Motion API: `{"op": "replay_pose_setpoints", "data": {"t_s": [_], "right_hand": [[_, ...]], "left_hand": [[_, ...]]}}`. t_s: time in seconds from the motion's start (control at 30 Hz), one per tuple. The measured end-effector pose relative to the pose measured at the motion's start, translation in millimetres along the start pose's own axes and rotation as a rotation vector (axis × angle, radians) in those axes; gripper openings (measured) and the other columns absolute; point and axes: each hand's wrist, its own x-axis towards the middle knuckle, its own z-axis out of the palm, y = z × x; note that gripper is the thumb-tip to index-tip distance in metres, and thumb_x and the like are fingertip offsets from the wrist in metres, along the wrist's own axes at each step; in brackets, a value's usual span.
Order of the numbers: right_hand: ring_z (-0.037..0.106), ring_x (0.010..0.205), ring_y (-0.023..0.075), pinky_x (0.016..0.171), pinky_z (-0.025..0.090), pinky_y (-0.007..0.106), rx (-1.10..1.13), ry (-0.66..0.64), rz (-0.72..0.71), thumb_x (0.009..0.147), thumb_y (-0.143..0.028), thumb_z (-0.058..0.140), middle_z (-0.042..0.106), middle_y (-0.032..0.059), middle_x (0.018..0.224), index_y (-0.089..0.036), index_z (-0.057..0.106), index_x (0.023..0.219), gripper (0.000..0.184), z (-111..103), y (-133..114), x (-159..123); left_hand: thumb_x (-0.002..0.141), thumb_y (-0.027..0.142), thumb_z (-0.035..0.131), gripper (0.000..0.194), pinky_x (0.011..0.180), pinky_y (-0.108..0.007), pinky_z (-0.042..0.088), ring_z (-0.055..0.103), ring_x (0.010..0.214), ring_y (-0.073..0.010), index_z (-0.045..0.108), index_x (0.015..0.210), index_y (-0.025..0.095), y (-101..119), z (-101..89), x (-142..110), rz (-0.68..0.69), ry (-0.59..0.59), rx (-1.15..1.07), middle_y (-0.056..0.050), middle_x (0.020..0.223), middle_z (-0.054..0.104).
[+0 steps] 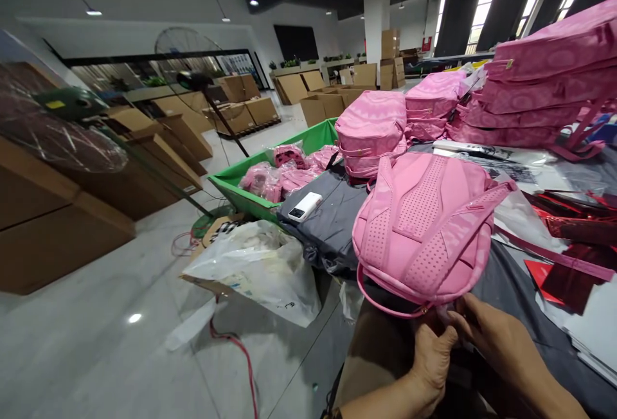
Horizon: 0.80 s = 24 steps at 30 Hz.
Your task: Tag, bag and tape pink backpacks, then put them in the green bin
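Note:
A pink backpack lies with its padded back and shoulder straps facing up on the dark-covered table, its looped handle toward me. At its near edge, beside the small gold zipper pull, my left hand is closed in a pinch. My right hand is closed on the same edge, just to the right, with its thumb and fingers pressed together. The two hands almost touch. The fingertips are partly hidden under the edge, so the exact part of the backpack between them is unclear.
More pink backpacks stand behind and in a tall stack at right. A white power bank lies on the table cover. Left are a green bin of wrapped pink goods, a white plastic bag, fans and cartons. Red packaging lies right.

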Motion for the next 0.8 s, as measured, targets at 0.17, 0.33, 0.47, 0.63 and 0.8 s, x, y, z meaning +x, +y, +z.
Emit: {"op": "replay_pose_setpoints", "data": {"t_s": [0.17,0.33,0.47,0.63,0.8], "right_hand": [[0.064,0.054,0.0206,0.050,0.043,0.027,0.064,-0.065,0.078,0.097,-0.056,0.047,0.068,-0.0008,0.065,-0.030,0.062,0.093,0.030,0.3,8.4,-5.6],[0.064,0.066,0.0175,0.062,0.049,0.025,0.324,-0.180,0.118,0.099,-0.053,0.042,0.068,0.0019,0.078,-0.026,0.057,0.090,0.032,8.3,28.0,-11.7],[0.063,0.069,0.0176,0.068,0.053,0.028,0.493,-0.191,0.113,0.097,-0.052,0.043,0.068,0.0038,0.078,-0.022,0.057,0.095,0.033,17.2,29.5,-6.9],[0.063,0.068,0.0189,0.065,0.052,0.029,0.540,-0.155,0.155,0.092,-0.053,0.047,0.067,0.0041,0.076,-0.022,0.056,0.087,0.032,26.0,25.5,-2.0],[0.054,0.053,0.0173,0.051,0.042,0.027,0.364,-0.071,0.307,0.081,-0.058,0.054,0.058,-0.0019,0.060,-0.024,0.060,0.081,0.035,31.2,25.2,-8.4]], "left_hand": [[0.058,0.059,0.092,0.067,0.107,-0.051,0.049,0.067,0.113,-0.0386,0.077,0.105,0.015,0.0,-7.5,-0.9,0.025,-0.145,0.066,-0.014,0.111,0.076],[0.071,0.065,0.082,0.065,0.118,-0.046,0.038,0.060,0.129,-0.0354,0.076,0.114,0.017,-4.5,-13.2,4.1,0.058,-0.068,0.128,-0.013,0.124,0.074],[0.065,0.066,0.086,0.069,0.116,-0.045,0.040,0.061,0.128,-0.0343,0.076,0.114,0.019,-5.7,-13.6,8.0,0.100,-0.049,0.127,-0.013,0.126,0.073],[0.064,0.066,0.087,0.067,0.112,-0.047,0.044,0.066,0.120,-0.0332,0.076,0.111,0.020,-1.9,-14.4,9.5,0.106,-0.065,0.153,-0.012,0.118,0.076],[0.066,0.067,0.086,0.066,0.111,-0.046,0.046,0.067,0.118,-0.0321,0.076,0.110,0.019,-0.8,-14.0,9.7,0.098,-0.063,0.150,-0.013,0.116,0.076]]}}
